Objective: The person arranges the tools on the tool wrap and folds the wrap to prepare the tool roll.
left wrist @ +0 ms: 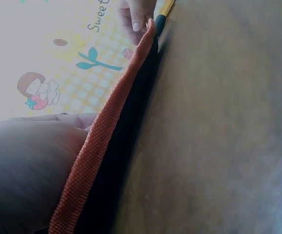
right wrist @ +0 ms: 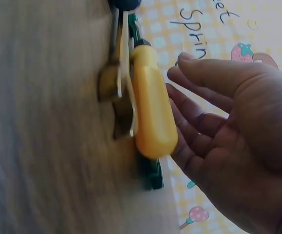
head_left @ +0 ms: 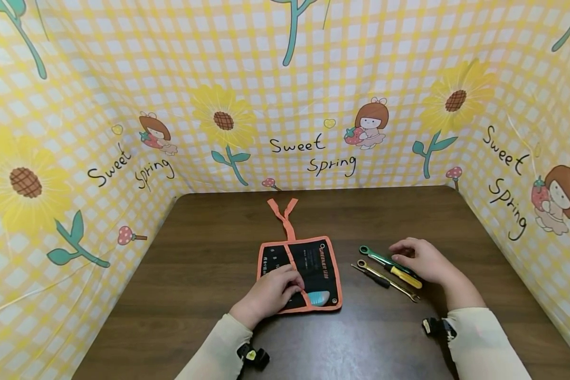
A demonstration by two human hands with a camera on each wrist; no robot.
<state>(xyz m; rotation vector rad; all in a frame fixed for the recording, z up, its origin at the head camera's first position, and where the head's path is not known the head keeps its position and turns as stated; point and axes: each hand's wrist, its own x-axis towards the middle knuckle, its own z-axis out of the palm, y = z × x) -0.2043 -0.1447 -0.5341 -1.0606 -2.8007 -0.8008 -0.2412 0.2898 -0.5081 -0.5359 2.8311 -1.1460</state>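
Observation:
A black tool pouch (head_left: pixel 313 258) with orange trim lies flat on the table. Over its lower part, my left hand (head_left: pixel 272 293) pinches at the orange band, thumb and forefinger together. A light blue piece (head_left: pixel 319 298) shows at the pocket beside the fingertips. On the right, my right hand (head_left: pixel 425 261) hovers with loosely bent fingers alongside a green ratchet wrench (head_left: pixel 377 255). Next to that wrench lie a yellow-handled screwdriver (right wrist: pixel 153 107), a gold combination wrench (head_left: pixel 388 281) and a thin black-handled screwdriver (head_left: pixel 379 279). In the right wrist view, thumb and fingers stand apart around the yellow handle's side.
Orange ties (head_left: pixel 285 219) stretch from the pouch's top toward the back of the brown wooden table (head_left: pixel 209 232). Yellow checked cloth (head_left: pixel 285 95) with printed flowers and figures walls off the back and both sides. Each wrist carries a small black camera (head_left: pixel 254 356).

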